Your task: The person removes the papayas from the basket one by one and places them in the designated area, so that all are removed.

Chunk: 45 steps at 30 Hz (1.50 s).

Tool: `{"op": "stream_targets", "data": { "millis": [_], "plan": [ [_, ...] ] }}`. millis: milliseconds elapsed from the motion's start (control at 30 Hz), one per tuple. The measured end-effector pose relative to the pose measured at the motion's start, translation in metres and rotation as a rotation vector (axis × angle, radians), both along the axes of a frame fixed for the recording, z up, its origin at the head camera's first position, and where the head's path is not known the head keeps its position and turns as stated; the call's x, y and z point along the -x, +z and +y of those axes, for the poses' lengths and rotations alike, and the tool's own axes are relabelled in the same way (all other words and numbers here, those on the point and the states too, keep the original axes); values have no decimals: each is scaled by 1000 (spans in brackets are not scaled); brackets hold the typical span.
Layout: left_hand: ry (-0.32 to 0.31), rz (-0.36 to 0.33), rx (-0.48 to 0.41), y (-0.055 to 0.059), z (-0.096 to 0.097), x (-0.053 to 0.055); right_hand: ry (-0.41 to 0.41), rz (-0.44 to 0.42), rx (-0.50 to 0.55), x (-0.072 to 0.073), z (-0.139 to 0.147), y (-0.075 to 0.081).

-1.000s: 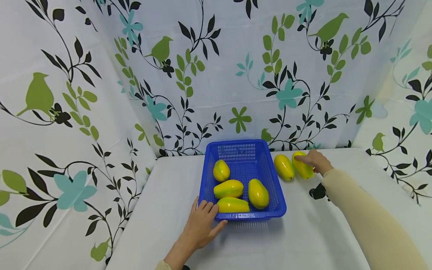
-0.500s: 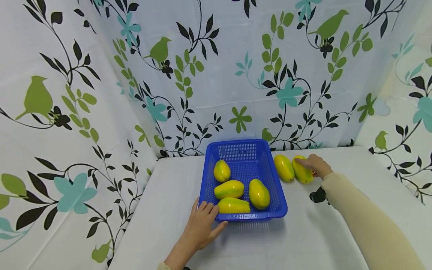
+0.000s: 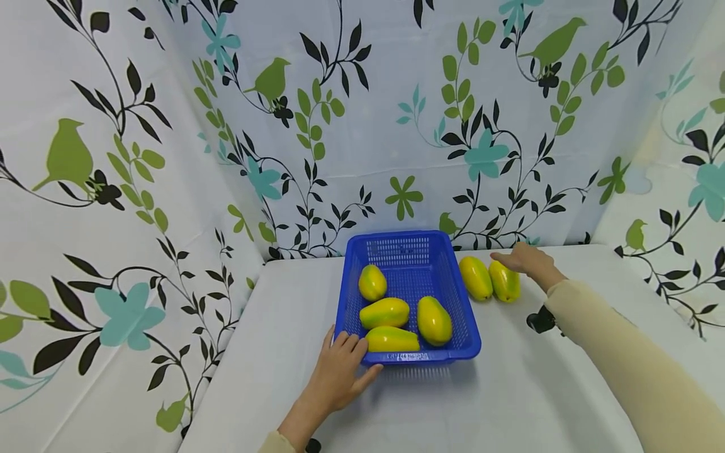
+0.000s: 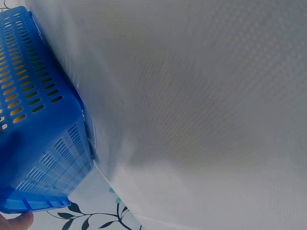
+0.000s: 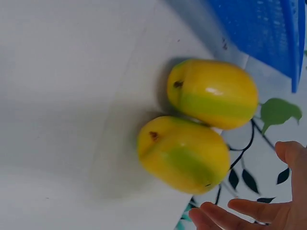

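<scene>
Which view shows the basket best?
The head view: it shows nearly the whole basket from above, the left hand covering only its near left corner. The left wrist view catches only its outside, cut off by the frame; the right wrist view, a bit at the top right.

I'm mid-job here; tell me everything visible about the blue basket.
The blue basket looks plastic: rectangular, open-topped, with slotted walls, a perforated floor and a solid rim whose near-side markings are unreadable. It stands upright on the white table, holding four yellow fruits. The left hand grips its near left corner.
</scene>
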State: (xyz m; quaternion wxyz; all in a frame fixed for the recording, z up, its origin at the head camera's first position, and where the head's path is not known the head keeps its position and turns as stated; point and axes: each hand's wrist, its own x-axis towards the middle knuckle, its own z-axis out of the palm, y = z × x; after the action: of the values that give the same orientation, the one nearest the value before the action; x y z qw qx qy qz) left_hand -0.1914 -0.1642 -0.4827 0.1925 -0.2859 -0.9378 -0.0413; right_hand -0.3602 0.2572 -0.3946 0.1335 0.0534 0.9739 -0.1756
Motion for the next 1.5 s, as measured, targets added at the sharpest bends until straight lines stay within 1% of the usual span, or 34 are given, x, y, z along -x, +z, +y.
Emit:
{"op": "stream_targets", "data": {
  "millis": [67, 233, 333, 500, 667, 800, 900, 967, 1033, 1100, 1167, 1267, 1400, 1500],
  "plan": [
    [5, -9, 4, -1, -1, -1, 42, 18, -10, -1, -8, 5],
    [7, -11, 2, -3, -2, -1, 103, 92, -27, -3, -32, 14],
    [4, -7, -3, -3, -2, -1, 128, 133, -33, -2, -44, 18],
    [3, -3, -7, -1, -1, -1, 163, 146, -41, -3, -66, 28],
    [11, -15, -9, 1, 2, 1, 199, 167, -25, 1, -91, 33],
    [18, -18, -13, 0, 5, -2, 248, 175, -35, 5, -112, 26],
    [17, -15, -10, 1, 5, -4, 290, 183, -76, 5, -132, 16],
    [14, -10, -4, 2, 4, -5, 303, 190, -88, 3, -146, 12],
    [15, -4, 4, 2, 2, -5, 315, 203, -82, 3, -161, 9],
    [20, 2, 10, 2, 1, -4, 314, 200, -44, 4, -175, 8],
    [25, 4, 13, 2, -1, -3, 315, 188, -17, 6, -190, 8],
    [30, 0, 23, 2, -2, -3, 328, 147, 13, 7, -210, 6],
    [30, -22, 37, 3, 0, -4, 371, 90, 24, 6, -231, -2],
    [29, -36, 40, 3, 2, -5, 390, 65, 35, 5, -241, -8]
  ]
}}
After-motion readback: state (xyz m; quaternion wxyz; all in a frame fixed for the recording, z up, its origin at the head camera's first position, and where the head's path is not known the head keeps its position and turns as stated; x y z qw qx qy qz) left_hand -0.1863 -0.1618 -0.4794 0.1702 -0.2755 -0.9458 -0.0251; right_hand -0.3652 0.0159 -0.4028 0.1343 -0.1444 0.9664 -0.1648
